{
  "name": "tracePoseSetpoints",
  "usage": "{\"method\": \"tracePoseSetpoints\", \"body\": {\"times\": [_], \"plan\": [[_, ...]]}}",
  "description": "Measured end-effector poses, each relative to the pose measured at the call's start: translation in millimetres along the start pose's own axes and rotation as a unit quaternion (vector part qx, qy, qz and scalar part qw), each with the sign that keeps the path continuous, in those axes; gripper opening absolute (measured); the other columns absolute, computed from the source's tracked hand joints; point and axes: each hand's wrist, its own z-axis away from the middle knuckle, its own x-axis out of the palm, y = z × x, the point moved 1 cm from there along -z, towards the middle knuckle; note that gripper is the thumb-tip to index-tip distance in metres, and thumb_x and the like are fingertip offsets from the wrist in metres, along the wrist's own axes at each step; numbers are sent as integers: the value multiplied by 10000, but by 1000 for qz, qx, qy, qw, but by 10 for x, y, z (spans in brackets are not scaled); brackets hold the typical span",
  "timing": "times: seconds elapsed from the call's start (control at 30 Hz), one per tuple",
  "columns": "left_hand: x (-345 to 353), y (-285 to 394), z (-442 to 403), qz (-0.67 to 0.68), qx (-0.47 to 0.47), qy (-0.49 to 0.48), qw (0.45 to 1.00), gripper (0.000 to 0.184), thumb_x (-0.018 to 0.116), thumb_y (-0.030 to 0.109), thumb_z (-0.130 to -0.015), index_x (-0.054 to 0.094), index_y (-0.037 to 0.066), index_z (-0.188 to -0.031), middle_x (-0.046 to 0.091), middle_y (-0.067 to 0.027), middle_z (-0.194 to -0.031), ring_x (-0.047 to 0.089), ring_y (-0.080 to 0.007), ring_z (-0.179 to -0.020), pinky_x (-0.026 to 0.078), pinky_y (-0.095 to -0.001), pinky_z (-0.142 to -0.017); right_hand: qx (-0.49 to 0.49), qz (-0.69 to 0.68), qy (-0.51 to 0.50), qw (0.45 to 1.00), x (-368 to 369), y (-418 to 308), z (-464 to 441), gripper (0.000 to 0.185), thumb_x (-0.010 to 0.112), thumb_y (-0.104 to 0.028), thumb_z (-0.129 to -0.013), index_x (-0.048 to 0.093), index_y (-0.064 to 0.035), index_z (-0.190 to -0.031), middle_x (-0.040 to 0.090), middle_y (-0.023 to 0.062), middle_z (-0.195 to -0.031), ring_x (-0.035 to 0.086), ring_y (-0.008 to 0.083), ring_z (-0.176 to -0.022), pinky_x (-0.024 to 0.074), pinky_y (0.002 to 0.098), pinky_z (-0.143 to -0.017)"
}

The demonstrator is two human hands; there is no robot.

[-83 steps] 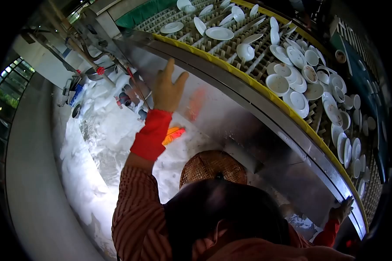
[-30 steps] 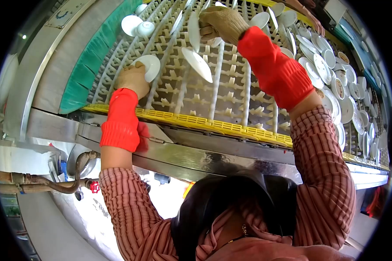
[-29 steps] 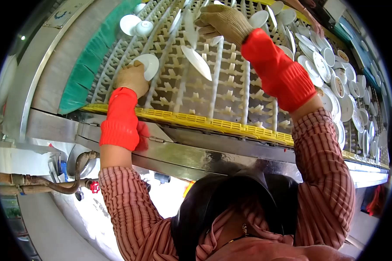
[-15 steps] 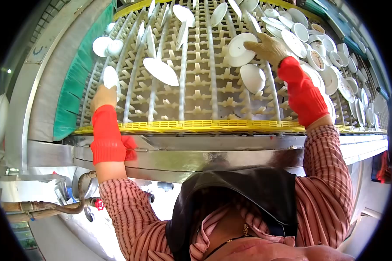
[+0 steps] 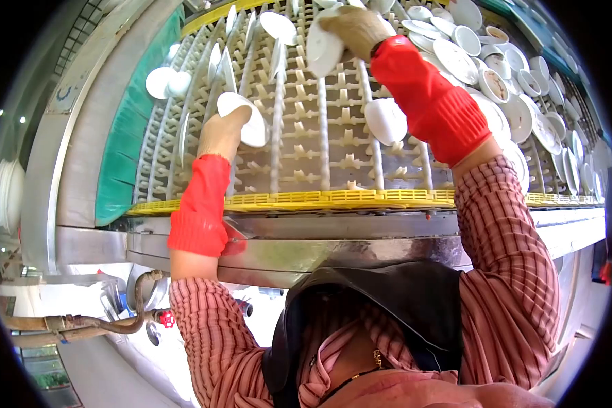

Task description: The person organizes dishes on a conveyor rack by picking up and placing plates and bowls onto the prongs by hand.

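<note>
Before me is a pegged conveyor belt [image 5: 299, 146] with a yellow edge. My left hand [image 5: 222, 133], in a light glove with a red cuff, is closed on the near side of a white oval plate [image 5: 255, 126] over the belt's left part. My right hand [image 5: 355, 30], gloved the same way, grips a white plate [image 5: 324, 49] held tilted near the belt's middle. A white bowl [image 5: 386, 121] lies on the pegs below my right hand. Left of my left hand a thin plate [image 5: 183, 139] stands on edge between pegs.
Many white plates and bowls, some stained, are heaped at the right [image 5: 455, 61]. More plates stand among the far-left pegs. A green curtain [image 5: 132, 129] borders the left end. A steel ledge [image 5: 333, 253] runs along the front; a pipe with a red valve [image 5: 165, 318] is below left.
My left hand has moved right, from an upright plate at the left to the oval plate. My right hand has moved left and away from me with a plate, leaving the bowl behind.
</note>
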Motion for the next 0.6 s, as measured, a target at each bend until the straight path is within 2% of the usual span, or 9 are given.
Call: {"method": "tracePoseSetpoints", "body": {"times": [0.1,0.13,0.2,0.23,0.3,0.37,0.47,0.53,0.6], "plan": [[-116,92,98,-76,40,58,995,683,691,591,-904,821,-37,-1138,804,-256,-994,767,-394,-1023,549,-451,-966,7,-206,42,978,32,2,74,139,708,-208,-993,752,-103,-1071,771,153,-1109,772,346,-1004,616,444,-825],[-156,69,97,-32,38,41,998,674,685,588,-912,821,-34,-1133,804,-278,-1042,765,-418,-1066,545,-473,-983,84,-196,99,972,-200,-46,283,149,699,-219,-1014,729,-77,-1049,728,151,-1004,753,323,-882,614,434,-790],[-200,214,231,-72,43,53,995,667,679,565,-924,809,-48,-1150,800,-291,-1105,758,-444,-1110,547,-495,-1000,289,-393,-26,872,-633,137,570,161,697,-229,-1029,695,-70,-1007,665,153,-929,696,306,-768,610,430,-761],[-158,161,203,-108,54,44,992,672,704,560,-925,797,-46,-1201,800,-285,-1144,758,-440,-1124,547,-493,-1019,22,-129,107,986,7,592,963,329,796,-72,-951,788,-169,-1265,766,156,-1194,775,387,-1104,647,464,-939],[-53,54,105,-180,81,39,980,699,755,550,-929,773,-41,-1302,801,-272,-1220,757,-433,-1152,547,-489,-1057,-7,-34,39,999,-301,888,1579,362,775,-13,-966,770,-182,-1287,756,148,-1288,773,343,-1145,631,424,-980],[104,186,257,-290,221,173,915,766,843,514,-902,716,-68,-1383,780,-274,-1296,727,-419,-1188,550,-481,-1063,253,-133,-137,949,-758,926,2130,792,866,-593,-899,723,-19,-1425,789,242,-1277,811,371,-1087,658,457,-924],[387,705,555,-320,456,232,797,954,973,495,-805,631,-50,-1509,755,-254,-1338,697,-422,-1219,561,-477,-1089,207,-159,-242,935,-1210,863,2892,1006,923,-546,-823,587,38,-1570,679,304,-1494,679,405,-1394,552,477,-1166],[823,1085,833,-267,501,122,814,955,987,555,-756,680,3,-1473,744,-195,-1361,666,-357,-1312,516,-482,-1169,185,-176,-130,958,-938,940,3420,982,912,-547,-830,590,16,-1567,660,303,-1509,654,407,-1415,524,494,-1198],[1294,1556,1120,-241,535,-36,809,899,1007,469,-749,684,-24,-1428,706,-198,-1252,653,-400,-1196,566,-473,-1072,244,-204,-128,939,-1050,921,3402,905,898,-546,-851,629,9,-1514,709,290,-1424,698,411,-1332,554,496,-1141]]}}
